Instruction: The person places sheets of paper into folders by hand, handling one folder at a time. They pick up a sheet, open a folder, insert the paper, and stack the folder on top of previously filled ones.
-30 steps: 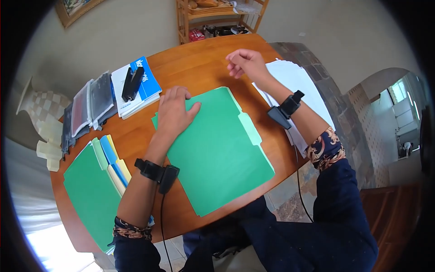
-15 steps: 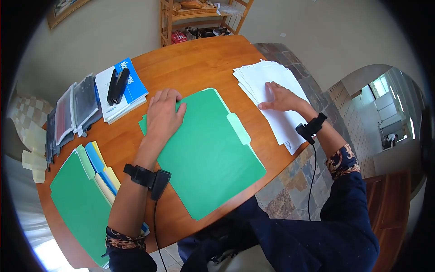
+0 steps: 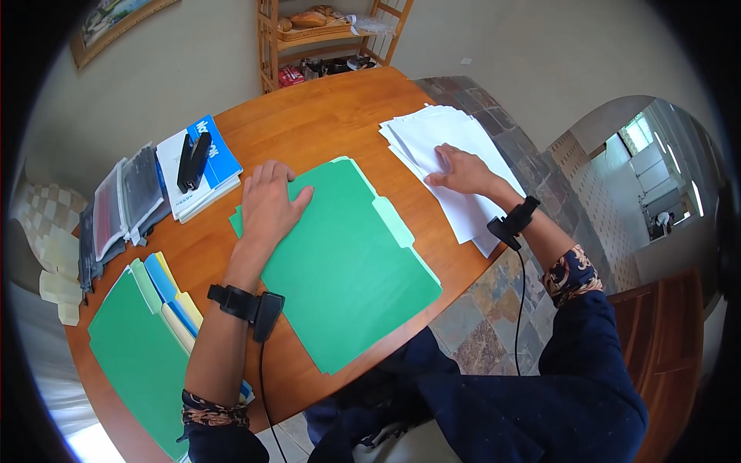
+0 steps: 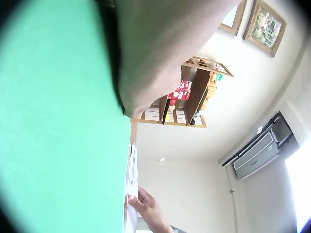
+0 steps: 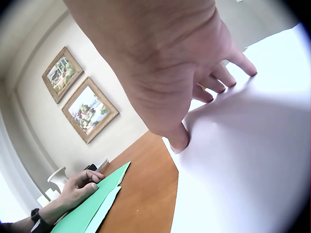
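Observation:
A green file folder [image 3: 349, 266] lies on the wooden table in front of me. On its upper left edge rests my left hand [image 3: 270, 202], palm down, with the thumb out to the side. My right hand [image 3: 465, 171] is over a loose stack of white paper [image 3: 471, 131] at the right. In the right wrist view, the right hand's fingertips [image 5: 250, 72] touch the top sheet, spread apart, while its thumb [image 5: 179, 140] presses near the left edge of the stack. The sheet bulges slightly beside the thumb.
Another stack of folders [image 3: 139, 347], green on top, lies at the left. Behind it are zippered pouches [image 3: 127, 197] and a black stapler [image 3: 193, 162] on a blue-and-white notebook [image 3: 220, 150]. A shelf [image 3: 324, 35] stands beyond the table's far edge [image 3: 340, 75].
The right hand has come down from the air above the table onto the paper stack, drawing back to the right. The left hand stays on the green folder. The head view has shifted.

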A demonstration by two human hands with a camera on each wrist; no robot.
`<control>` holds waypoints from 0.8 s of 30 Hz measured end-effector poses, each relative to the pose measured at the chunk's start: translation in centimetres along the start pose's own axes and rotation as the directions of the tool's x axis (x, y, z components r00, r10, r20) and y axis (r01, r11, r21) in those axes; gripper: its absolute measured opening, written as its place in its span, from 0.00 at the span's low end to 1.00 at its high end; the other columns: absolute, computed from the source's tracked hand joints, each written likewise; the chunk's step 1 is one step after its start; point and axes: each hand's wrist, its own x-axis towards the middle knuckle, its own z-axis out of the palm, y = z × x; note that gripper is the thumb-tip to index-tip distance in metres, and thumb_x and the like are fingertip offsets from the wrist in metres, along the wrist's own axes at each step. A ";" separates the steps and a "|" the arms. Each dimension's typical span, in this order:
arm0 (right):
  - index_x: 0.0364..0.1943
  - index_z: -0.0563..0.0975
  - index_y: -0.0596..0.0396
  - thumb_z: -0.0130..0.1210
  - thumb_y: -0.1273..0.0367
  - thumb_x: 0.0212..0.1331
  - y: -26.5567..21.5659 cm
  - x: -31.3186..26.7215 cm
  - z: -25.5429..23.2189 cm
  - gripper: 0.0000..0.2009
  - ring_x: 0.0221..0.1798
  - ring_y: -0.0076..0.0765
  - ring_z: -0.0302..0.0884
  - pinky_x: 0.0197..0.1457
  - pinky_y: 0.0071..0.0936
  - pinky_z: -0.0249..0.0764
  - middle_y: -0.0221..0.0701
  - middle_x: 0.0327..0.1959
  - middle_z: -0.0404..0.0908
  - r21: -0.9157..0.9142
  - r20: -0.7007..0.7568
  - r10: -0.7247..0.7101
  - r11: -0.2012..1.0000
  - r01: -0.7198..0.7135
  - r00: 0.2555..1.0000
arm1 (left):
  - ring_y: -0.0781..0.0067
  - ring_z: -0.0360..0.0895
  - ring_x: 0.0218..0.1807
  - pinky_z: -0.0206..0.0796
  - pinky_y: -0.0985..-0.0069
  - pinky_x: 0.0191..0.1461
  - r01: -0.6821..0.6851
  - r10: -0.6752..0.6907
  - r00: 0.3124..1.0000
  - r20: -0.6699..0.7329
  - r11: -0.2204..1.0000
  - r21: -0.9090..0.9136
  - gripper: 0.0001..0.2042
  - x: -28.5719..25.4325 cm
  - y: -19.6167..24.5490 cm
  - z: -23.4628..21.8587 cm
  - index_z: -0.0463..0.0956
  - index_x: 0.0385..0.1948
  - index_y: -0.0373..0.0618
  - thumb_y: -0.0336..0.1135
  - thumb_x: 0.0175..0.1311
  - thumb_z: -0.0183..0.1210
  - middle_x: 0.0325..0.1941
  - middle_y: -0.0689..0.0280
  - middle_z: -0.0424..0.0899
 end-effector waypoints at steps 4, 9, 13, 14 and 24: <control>0.64 0.70 0.58 0.58 0.48 0.60 0.1 -0.7 0.6 0.34 0.63 0.51 0.74 0.64 0.41 0.70 0.47 0.62 0.75 0.051 -0.136 -0.042 0.997 0.049 0.990 | 0.60 0.73 0.48 0.64 0.65 0.53 0.019 -0.018 0.999 0.033 0.999 -0.040 0.14 0.1 0.2 -0.4 0.75 0.35 0.43 0.40 0.55 0.66 0.39 0.61 0.76; 0.60 0.75 0.58 0.53 0.52 0.65 1.2 0.3 0.7 0.27 0.57 0.52 0.78 0.61 0.42 0.72 0.47 0.56 0.80 0.117 -0.148 0.043 0.993 -0.026 0.988 | 0.60 0.73 0.49 0.64 0.65 0.53 0.028 -0.024 0.997 0.068 0.997 -0.068 0.12 -0.1 0.0 -0.1 0.75 0.35 0.42 0.39 0.57 0.65 0.41 0.62 0.77; 0.56 0.77 0.63 0.51 0.57 0.67 2.7 0.8 -0.1 0.23 0.51 0.50 0.81 0.56 0.40 0.74 0.49 0.49 0.83 0.439 -0.163 0.158 0.896 -0.072 0.974 | 0.60 0.74 0.51 0.64 0.65 0.54 -0.034 0.034 0.999 -0.015 0.999 -0.024 0.12 -0.3 -0.2 0.3 0.76 0.37 0.42 0.39 0.58 0.64 0.43 0.61 0.78; 0.56 0.77 0.63 0.51 0.57 0.67 3.1 0.7 -0.3 0.23 0.51 0.50 0.81 0.56 0.40 0.74 0.49 0.49 0.83 0.440 -0.160 0.159 0.895 -0.074 0.974 | 0.59 0.74 0.51 0.64 0.64 0.55 -0.029 0.029 1.000 0.001 0.999 -0.022 0.12 -0.3 -0.2 0.3 0.76 0.37 0.41 0.39 0.58 0.64 0.44 0.61 0.79; 0.51 0.75 0.60 0.56 0.58 0.66 2.3 -2.1 -4.0 0.20 0.36 0.29 0.81 0.39 0.26 0.76 0.35 0.40 0.82 0.935 -0.065 0.460 0.339 -0.108 0.885 | 0.57 0.74 0.54 0.63 0.63 0.60 -0.010 0.011 0.999 0.052 1.000 -0.025 0.13 -0.2 -0.3 0.1 0.73 0.40 0.41 0.37 0.60 0.62 0.47 0.59 0.79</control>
